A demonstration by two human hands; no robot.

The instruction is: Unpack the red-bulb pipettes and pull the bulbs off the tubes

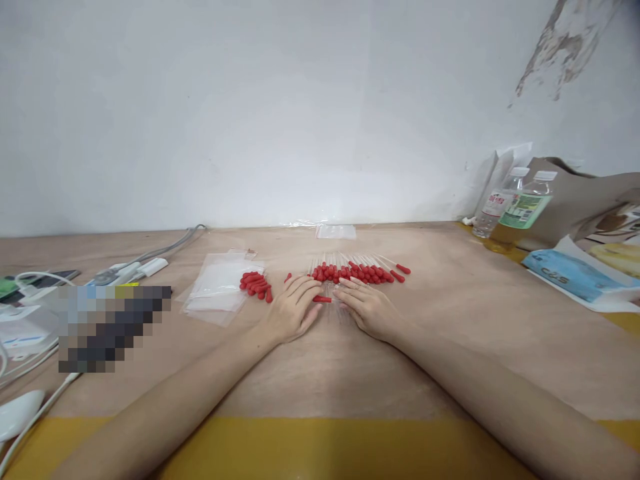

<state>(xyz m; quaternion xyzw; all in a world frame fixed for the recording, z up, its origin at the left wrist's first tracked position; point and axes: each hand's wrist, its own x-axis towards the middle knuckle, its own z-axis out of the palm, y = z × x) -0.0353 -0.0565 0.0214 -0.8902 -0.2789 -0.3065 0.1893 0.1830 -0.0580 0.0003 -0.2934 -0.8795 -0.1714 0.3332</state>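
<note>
Brown-papered table (450,333), white wall behind. Clear droppers (360,272) with red bulbs lie in a row just beyond the left hand (293,312) and right hand (369,310). Fingers are flat and extended, gripping nothing. A single dropper (323,299) lies between the fingertips.

A plain white wall (250,100) rises directly behind the surface (450,347) and meets its far edge in a straight line. High above the surface's right end, a patch of flaked paint (565,47) bares grey-brown plaster. Pale brown paper covers the surface, and a yellow strip (325,447) shows along its near edge. The light is soft and even.
</note>
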